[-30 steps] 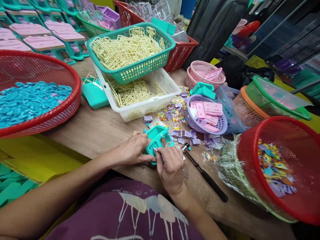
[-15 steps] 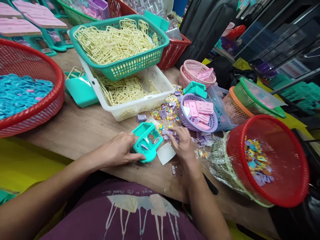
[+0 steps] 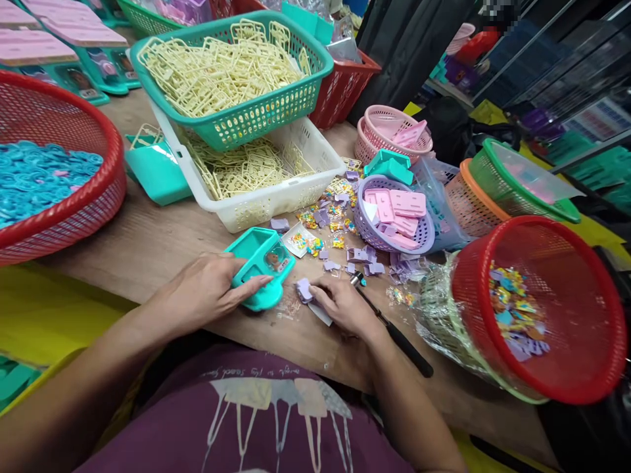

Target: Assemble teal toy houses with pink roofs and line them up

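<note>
My left hand (image 3: pixel 210 289) grips the near left side of a teal plastic toy housing (image 3: pixel 269 295), its index finger stretched over the front. A clear window (image 3: pixel 277 258) with a small brown figure behind it shows on the housing. Between the thumb and fingers of my right hand (image 3: pixel 345 305) is a small purple plastic piece (image 3: pixel 303 290), just right of the housing. Partly beneath that hand lies a white card (image 3: pixel 321 314). Beside it, a hammer (image 3: pixel 399 338) with a black handle rests on the wooden table (image 3: pixel 148 243).
Small purple parts (image 3: pixel 365 256) and colourful packets (image 3: pixel 308 218) litter the table beyond my hands. A teal basket (image 3: pixel 231 125) of cream frames sits on a white crate (image 3: pixel 276 207). Around stand a purple basket (image 3: pixel 362 223) with pink parts and red baskets (image 3: pixel 557 295) (image 3: pixel 111 164).
The teal housing has shifted left with my left hand, whose index finger now reaches over its front. My right hand has come nearer with a purple piece, and the hammer is now uncovered.
</note>
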### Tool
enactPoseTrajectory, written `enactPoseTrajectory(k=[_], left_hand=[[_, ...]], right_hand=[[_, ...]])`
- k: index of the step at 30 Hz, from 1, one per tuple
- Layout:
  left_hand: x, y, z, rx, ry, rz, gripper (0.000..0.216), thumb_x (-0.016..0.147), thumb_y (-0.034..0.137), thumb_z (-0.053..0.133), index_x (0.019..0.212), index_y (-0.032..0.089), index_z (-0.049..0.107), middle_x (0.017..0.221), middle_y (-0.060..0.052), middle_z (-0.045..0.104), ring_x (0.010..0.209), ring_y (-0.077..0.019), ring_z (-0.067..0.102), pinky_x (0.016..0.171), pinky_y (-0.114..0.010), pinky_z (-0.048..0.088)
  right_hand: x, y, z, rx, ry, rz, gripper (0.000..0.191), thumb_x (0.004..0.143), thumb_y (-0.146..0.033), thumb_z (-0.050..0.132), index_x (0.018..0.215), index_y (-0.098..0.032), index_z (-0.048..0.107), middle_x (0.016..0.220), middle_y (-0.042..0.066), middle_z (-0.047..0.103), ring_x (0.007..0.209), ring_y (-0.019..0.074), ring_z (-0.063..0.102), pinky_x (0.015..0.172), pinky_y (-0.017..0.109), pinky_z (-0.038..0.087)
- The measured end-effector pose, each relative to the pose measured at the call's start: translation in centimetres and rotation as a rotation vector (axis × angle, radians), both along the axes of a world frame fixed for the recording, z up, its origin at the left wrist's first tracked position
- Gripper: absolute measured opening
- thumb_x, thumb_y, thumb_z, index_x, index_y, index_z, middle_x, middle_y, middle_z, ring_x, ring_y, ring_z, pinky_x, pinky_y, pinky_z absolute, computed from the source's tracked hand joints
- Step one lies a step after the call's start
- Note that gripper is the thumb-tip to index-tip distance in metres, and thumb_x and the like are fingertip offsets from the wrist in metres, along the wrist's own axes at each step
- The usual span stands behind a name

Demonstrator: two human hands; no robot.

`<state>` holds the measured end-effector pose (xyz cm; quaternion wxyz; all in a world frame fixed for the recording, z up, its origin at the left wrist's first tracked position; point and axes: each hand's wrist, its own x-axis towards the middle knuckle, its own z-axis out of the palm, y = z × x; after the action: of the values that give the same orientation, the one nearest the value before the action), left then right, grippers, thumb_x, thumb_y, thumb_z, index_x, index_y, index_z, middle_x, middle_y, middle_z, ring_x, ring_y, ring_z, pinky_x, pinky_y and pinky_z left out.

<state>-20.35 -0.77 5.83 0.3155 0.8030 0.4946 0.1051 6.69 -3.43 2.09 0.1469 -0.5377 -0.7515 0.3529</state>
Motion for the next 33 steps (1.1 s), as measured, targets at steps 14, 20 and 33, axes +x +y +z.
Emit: enactPoseTrajectory(k=[14, 20, 33], left_hand=[[2.1, -1.4, -0.5, 0.239, 0.431, -0.066, 0.056, 0.095, 0.061, 0.029, 0.074, 0.019, 0.059, 0.072, -0.009, 0.063, 0.078, -0.0270, 0.060, 0.072, -0.037, 0.040], [1.7, -1.0, 0.1, 0.201, 0.351, -0.023, 0.056, 0.100, 0.054, 0.021, 0.072, 0.020, 0.056, 0.066, -0.004, 0.059, 0.067, -0.0207, 0.057, 0.068, -0.033, 0.036], [2.2, -1.1, 0.5, 0.128, 0.310, 0.022, 0.053, 0.102, 0.047, 0.022, 0.069, 0.020, 0.052, 0.064, -0.002, 0.055, 0.064, -0.0188, 0.053, 0.067, -0.031, 0.033]], right_hand=[[-1.1, -1.2, -2.0, 0.378, -0.184, -0.103, 0.025, 0.092, -0.038, 0.060, 0.104, -0.018, 0.067, 0.098, 0.010, 0.067, 0.092, 0.0229, 0.060, 0.085, 0.034, 0.046], [-0.7, -0.8, -2.1, 0.083, 0.041, -0.158, 0.023, 0.096, -0.034, 0.052, 0.098, -0.018, 0.069, 0.083, 0.004, 0.069, 0.070, 0.0144, 0.060, 0.069, 0.026, 0.046], [-1.7, -0.9, -2.2, 0.416, -0.297, -0.204, 0.027, 0.089, -0.036, 0.063, 0.106, -0.015, 0.064, 0.100, 0.013, 0.062, 0.096, 0.0278, 0.057, 0.085, 0.043, 0.050]])
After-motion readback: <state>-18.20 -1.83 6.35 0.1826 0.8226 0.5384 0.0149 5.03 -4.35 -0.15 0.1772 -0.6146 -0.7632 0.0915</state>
